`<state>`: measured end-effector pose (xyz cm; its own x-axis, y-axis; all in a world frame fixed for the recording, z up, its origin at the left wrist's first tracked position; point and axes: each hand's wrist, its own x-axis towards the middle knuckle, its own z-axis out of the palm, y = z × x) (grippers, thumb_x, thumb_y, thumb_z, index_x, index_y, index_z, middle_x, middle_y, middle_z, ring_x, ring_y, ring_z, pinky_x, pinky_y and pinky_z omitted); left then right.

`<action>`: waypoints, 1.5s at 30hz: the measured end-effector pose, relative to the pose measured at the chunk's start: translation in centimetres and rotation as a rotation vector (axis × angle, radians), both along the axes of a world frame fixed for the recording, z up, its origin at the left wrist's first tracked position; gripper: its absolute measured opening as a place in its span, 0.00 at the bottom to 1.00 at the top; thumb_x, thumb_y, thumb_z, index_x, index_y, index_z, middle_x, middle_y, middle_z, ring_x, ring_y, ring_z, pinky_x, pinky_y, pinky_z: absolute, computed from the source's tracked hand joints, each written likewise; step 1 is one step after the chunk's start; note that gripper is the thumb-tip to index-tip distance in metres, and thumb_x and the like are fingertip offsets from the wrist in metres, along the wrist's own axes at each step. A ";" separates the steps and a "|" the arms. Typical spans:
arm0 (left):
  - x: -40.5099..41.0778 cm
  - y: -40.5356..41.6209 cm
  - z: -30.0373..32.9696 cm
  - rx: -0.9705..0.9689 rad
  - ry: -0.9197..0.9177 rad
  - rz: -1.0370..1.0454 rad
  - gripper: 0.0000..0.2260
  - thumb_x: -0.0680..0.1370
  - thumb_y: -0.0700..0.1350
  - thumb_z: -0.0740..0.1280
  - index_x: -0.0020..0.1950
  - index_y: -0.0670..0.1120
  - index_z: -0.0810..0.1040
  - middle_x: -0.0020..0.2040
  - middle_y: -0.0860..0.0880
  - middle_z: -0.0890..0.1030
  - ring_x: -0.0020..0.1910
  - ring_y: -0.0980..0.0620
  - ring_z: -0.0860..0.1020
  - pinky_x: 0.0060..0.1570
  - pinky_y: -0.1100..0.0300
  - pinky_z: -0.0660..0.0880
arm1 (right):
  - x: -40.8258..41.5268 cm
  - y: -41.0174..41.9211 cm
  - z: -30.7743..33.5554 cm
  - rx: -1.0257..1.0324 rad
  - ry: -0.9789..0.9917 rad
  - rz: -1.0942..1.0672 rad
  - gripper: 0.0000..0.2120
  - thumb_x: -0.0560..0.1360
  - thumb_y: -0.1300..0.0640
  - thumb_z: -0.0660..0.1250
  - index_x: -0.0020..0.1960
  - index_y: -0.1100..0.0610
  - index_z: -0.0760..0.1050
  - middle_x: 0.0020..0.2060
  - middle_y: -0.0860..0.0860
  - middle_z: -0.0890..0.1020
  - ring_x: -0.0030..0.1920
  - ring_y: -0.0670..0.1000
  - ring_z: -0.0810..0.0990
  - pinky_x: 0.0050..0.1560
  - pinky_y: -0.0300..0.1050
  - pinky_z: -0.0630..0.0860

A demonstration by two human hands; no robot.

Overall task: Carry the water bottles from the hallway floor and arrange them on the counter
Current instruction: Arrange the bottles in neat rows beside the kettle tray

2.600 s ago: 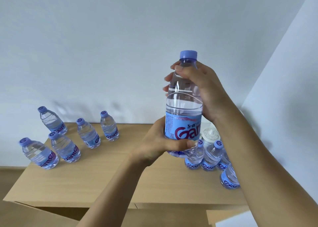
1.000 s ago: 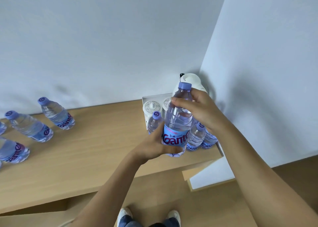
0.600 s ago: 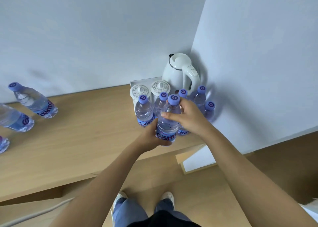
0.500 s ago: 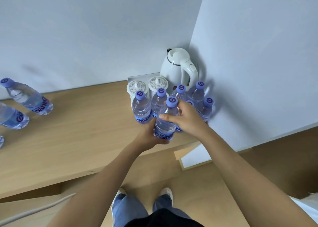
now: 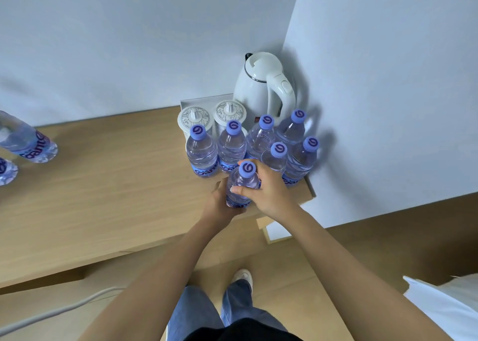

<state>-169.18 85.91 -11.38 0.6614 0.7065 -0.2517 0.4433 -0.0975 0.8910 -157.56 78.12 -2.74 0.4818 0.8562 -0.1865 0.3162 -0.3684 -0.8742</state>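
standing bottle (image 5: 241, 185) on wooden counter (image 5: 103, 198), white corner walls (image 5: 375, 95)

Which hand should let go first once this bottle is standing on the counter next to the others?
Probably the left hand: it cups the held bottle low at the label, near the counter edge. The right hand grips near the neck and can steady it upright beside the cluster of bottles.

Counter (image 5: 103, 198): I see pale wood grain, matt.
Held bottle (image 5: 239, 190): clear glossy plastic, I'd say; matt purple cap, printed blue label.
Kettle (image 5: 261, 87): smooth glossy white plastic with a thin metal-looking band.
Wall (image 5: 129, 43): matt, smooth, by my view.
Trousers (image 5: 196, 312): blue denim cloth.
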 end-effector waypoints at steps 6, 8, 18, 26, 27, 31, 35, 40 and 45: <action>0.7 0.2 -0.6 0.067 0.017 0.053 0.35 0.63 0.35 0.80 0.67 0.41 0.72 0.58 0.44 0.74 0.57 0.48 0.74 0.51 0.62 0.69 | -0.1 0.9 0.2 -0.008 -0.146 0.019 0.27 0.68 0.55 0.79 0.64 0.54 0.75 0.55 0.45 0.72 0.54 0.41 0.72 0.55 0.31 0.67; 1.1 0.4 -0.4 0.057 0.006 0.063 0.34 0.63 0.34 0.79 0.67 0.40 0.72 0.60 0.42 0.75 0.60 0.45 0.74 0.56 0.55 0.73 | -0.1 1.2 0.4 -0.017 -0.177 0.019 0.28 0.67 0.55 0.79 0.64 0.55 0.74 0.55 0.45 0.70 0.53 0.41 0.71 0.55 0.33 0.65; 2.2 1.2 0.1 0.065 -0.019 0.114 0.33 0.64 0.34 0.78 0.67 0.40 0.71 0.65 0.41 0.73 0.64 0.43 0.72 0.61 0.48 0.72 | -0.1 2.9 1.4 -0.099 -0.361 0.011 0.25 0.68 0.57 0.78 0.57 0.59 0.68 0.53 0.52 0.75 0.55 0.56 0.76 0.52 0.49 0.73; 2.2 1.5 0.3 0.087 0.028 0.088 0.37 0.63 0.35 0.80 0.68 0.36 0.68 0.62 0.39 0.74 0.62 0.41 0.72 0.59 0.48 0.71 | 0.4 3.5 2.1 -0.154 -0.390 0.043 0.28 0.67 0.57 0.80 0.59 0.58 0.68 0.57 0.53 0.74 0.56 0.56 0.76 0.52 0.47 0.71; 2.2 1.5 0.5 0.102 0.044 0.069 0.38 0.62 0.35 0.80 0.68 0.36 0.67 0.62 0.38 0.73 0.62 0.41 0.72 0.59 0.50 0.71 | 0.6 3.5 2.3 -0.156 -0.367 0.048 0.30 0.66 0.56 0.80 0.62 0.57 0.68 0.59 0.52 0.73 0.58 0.54 0.75 0.54 0.46 0.71; 0.4 2.0 1.4 0.097 0.104 0.045 0.33 0.66 0.34 0.77 0.68 0.37 0.68 0.63 0.41 0.74 0.63 0.45 0.72 0.56 0.62 0.68 | 0.8 3.9 4.0 -0.057 -0.301 -0.001 0.36 0.65 0.50 0.81 0.67 0.54 0.68 0.63 0.50 0.72 0.63 0.49 0.72 0.59 0.44 0.70; -3.5 3.4 3.5 0.075 0.107 0.185 0.22 0.70 0.36 0.74 0.63 0.40 0.74 0.59 0.44 0.77 0.59 0.48 0.75 0.54 0.59 0.72 | -0.4 6.0 6.6 0.150 -0.295 -0.109 0.29 0.67 0.51 0.80 0.63 0.55 0.72 0.57 0.49 0.76 0.58 0.48 0.76 0.57 0.38 0.71; -9.1 6.4 7.1 0.078 0.042 0.418 0.21 0.71 0.39 0.73 0.63 0.43 0.73 0.56 0.48 0.77 0.54 0.51 0.76 0.53 0.57 0.75 | -3.4 10.1 9.1 0.292 -0.247 -0.119 0.26 0.70 0.54 0.78 0.63 0.58 0.72 0.55 0.52 0.77 0.57 0.49 0.76 0.60 0.44 0.74; -15.3 9.9 9.8 0.071 -0.004 0.612 0.23 0.73 0.41 0.73 0.66 0.45 0.70 0.56 0.49 0.76 0.54 0.52 0.76 0.51 0.61 0.73 | -8.2 14.7 9.8 0.334 -0.197 -0.004 0.25 0.71 0.53 0.77 0.63 0.57 0.71 0.56 0.49 0.76 0.58 0.47 0.75 0.61 0.47 0.74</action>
